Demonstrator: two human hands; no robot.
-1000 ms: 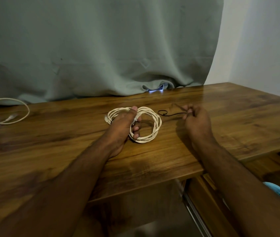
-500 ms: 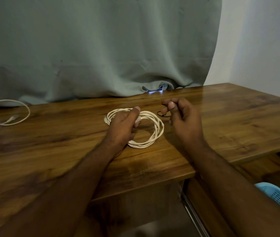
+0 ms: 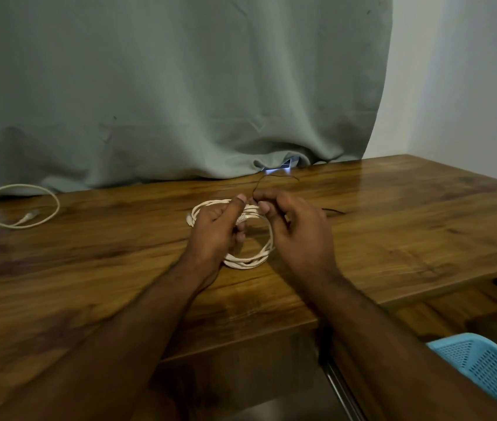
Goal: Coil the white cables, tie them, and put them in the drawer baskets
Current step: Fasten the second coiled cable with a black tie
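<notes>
A coiled white cable lies on the wooden table. My left hand grips the coil's left side, thumb laid across the top strands. My right hand pinches a thin black tie between thumb and fingers right at the coil's top; the tie's free end rises toward the curtain and another end trails out to the right. A second white cable lies loose at the table's far left. Blue drawer baskets sit low at the right.
A grey-green curtain hangs behind the table and drapes onto its back edge. An open drawer below the right table edge holds the baskets. A white wall stands at the right.
My right hand lifted the black tie off the table and carried it left to the top of the coil. My left hand kept its grip on the coil.
</notes>
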